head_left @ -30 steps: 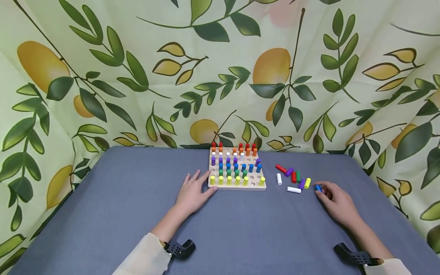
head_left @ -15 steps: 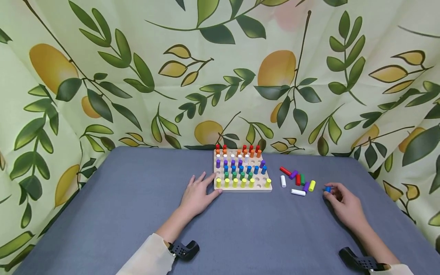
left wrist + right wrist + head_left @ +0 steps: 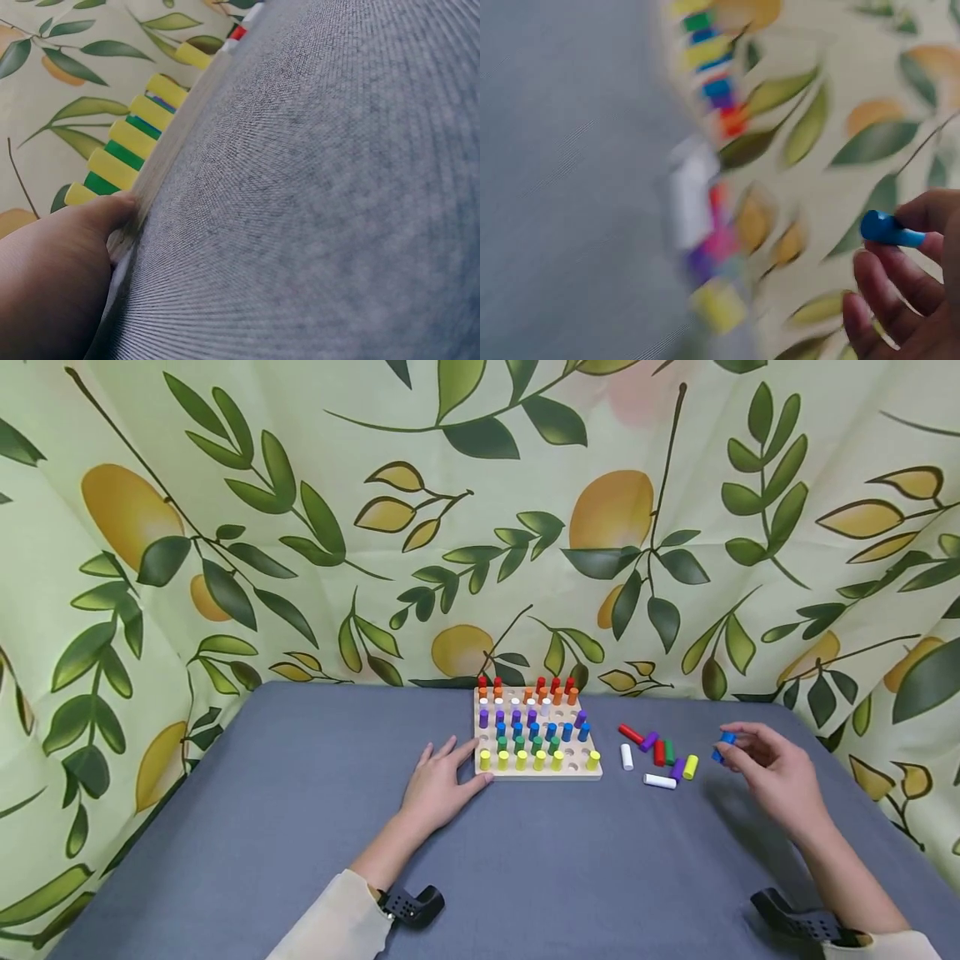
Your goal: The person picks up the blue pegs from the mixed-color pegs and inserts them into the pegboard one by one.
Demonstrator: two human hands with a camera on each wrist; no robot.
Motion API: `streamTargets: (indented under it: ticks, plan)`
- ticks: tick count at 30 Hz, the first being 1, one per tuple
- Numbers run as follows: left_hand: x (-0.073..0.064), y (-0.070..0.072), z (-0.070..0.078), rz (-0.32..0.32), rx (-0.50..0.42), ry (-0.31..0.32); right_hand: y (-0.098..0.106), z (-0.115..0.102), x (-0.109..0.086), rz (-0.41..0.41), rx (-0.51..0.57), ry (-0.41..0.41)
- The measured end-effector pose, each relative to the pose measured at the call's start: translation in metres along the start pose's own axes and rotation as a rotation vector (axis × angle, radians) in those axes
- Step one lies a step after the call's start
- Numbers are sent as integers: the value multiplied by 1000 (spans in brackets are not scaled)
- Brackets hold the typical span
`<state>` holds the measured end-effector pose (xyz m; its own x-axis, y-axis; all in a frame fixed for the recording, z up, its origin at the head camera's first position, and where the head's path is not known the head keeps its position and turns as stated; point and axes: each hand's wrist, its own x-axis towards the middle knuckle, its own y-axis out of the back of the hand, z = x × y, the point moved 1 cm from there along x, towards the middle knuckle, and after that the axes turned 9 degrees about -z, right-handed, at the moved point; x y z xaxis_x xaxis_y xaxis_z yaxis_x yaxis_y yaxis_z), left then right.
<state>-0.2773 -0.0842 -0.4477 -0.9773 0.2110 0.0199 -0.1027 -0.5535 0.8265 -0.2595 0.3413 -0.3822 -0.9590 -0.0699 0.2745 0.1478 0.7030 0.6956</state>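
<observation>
My left hand (image 3: 438, 787) rests at the left front corner of a wooden pegboard (image 3: 540, 776), its fingers mostly straight. In the left wrist view its thumb (image 3: 111, 213) touches the board's edge, beside a row of yellow pegs (image 3: 135, 140). Rows of red, orange, white, purple, blue, green and yellow pegs stand upright in the board. My right hand (image 3: 785, 787) pinches a blue peg (image 3: 723, 747) between thumb and fingers, raised off the cloth at the right. The right wrist view shows that blue peg (image 3: 891, 229) tilted nearly level, the other fingers loosely bent.
Several loose pegs lie between the board and my right hand, among them a white peg (image 3: 659, 782), a yellow peg (image 3: 690, 767) and a red peg (image 3: 630, 733). A grey-blue cloth (image 3: 337, 793) covers the table. A leaf-patterned curtain (image 3: 315, 602) hangs behind.
My right hand has lifted the blue peg from the cloth and moved slightly to the right. The left hand stays at the board. The whole head view has shifted a little.
</observation>
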Motion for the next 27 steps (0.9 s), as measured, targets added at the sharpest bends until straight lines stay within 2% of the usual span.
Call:
streamTargets:
  ticks: [4,7,11,15,21,27]
  plan:
    - [0,-2,-1,-1,-4,0,7,-40,16,-79,-16,67]
    - [-1,-2,-1,1,-2,-3,2,-74,28,-135,-3,131]
    - [1,-2,-1,6,0,-4,-15,-119,42,-176,28,234]
    - [1,0,-1,3,-3,0,-42,-156,60,-232,34,285]
    - [2,0,-3,4,-4,-9,-81,-194,83,-324,48,351]
    - [1,0,-2,-1,-4,-26,-107,-213,94,-405,109,375]
